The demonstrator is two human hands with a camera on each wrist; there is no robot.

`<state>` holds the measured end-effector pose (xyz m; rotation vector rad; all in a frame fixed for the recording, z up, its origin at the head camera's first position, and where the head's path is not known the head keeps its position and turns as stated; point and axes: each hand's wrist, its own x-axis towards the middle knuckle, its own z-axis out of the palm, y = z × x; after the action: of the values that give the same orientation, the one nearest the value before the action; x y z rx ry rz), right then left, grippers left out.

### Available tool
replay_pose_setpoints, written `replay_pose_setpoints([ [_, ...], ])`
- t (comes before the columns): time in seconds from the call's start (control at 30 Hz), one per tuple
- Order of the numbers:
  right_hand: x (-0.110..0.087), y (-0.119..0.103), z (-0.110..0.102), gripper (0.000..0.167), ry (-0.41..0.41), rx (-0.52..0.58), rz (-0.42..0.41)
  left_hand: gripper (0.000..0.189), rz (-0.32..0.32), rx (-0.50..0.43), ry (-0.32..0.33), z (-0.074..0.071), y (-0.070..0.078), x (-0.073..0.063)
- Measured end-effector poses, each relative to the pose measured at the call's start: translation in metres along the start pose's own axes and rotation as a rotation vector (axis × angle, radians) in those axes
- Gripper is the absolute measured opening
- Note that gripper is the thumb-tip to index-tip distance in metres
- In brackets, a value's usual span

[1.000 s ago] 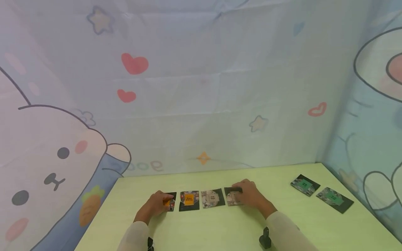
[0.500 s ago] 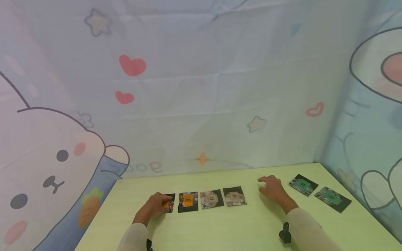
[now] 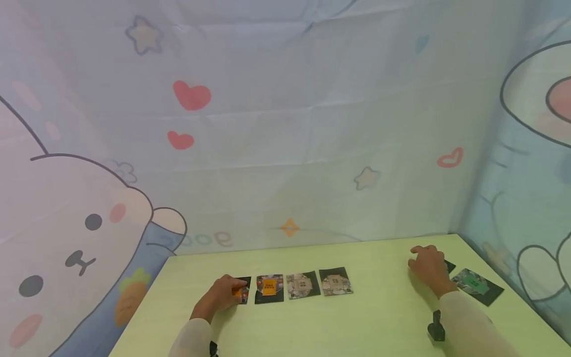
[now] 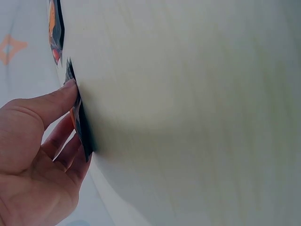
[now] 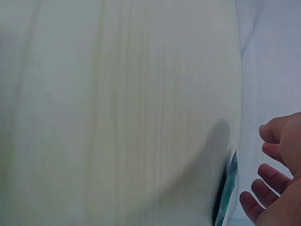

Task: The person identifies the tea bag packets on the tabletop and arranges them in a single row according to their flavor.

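In a row on the table lie flat square packets with dark corners. My left hand (image 3: 225, 291) grips the leftmost, an orange-labelled packet (image 4: 81, 120), with thumb on one side and fingers on the other. Beside it lie a second orange-labelled packet (image 3: 269, 287) and two beige-labelled packets, the nearer one (image 3: 303, 284) and the rightmost (image 3: 335, 281). Far to the right, my right hand (image 3: 429, 267) hovers with loosely bent fingers, holding nothing. It partly covers one green-labelled packet (image 3: 449, 266); another green-labelled packet (image 3: 476, 285) lies by its wrist.
The pale yellow-green table (image 3: 294, 327) ends at a cartoon-printed cloth backdrop (image 3: 285, 124) behind and at both sides. A black strap piece (image 3: 436, 327) hangs at the right wrist.
My right hand has left the rightmost beige-labelled packet and moved right, over to the green-labelled packets. My left hand has stayed at the leftmost packet.
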<state>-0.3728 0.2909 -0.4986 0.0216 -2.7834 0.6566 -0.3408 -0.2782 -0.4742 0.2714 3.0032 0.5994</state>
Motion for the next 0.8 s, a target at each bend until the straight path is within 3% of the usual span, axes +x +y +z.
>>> replay_pose_setpoints([
  [0.33,-0.003,0.035,-0.008,0.054,-0.034,-0.004,0.099,0.046,0.01,-0.011,0.012,-0.004,0.007,-0.004],
  [0.53,-0.006,0.045,-0.006,0.058,-0.045,-0.033,0.083,0.046,0.002,-0.017,0.02,-0.003,0.009,-0.003],
  [0.8,0.0,0.055,-0.004,0.067,-0.163,-0.005,0.103,0.046,-0.021,-0.015,0.008,-0.002,0.008,-0.006],
])
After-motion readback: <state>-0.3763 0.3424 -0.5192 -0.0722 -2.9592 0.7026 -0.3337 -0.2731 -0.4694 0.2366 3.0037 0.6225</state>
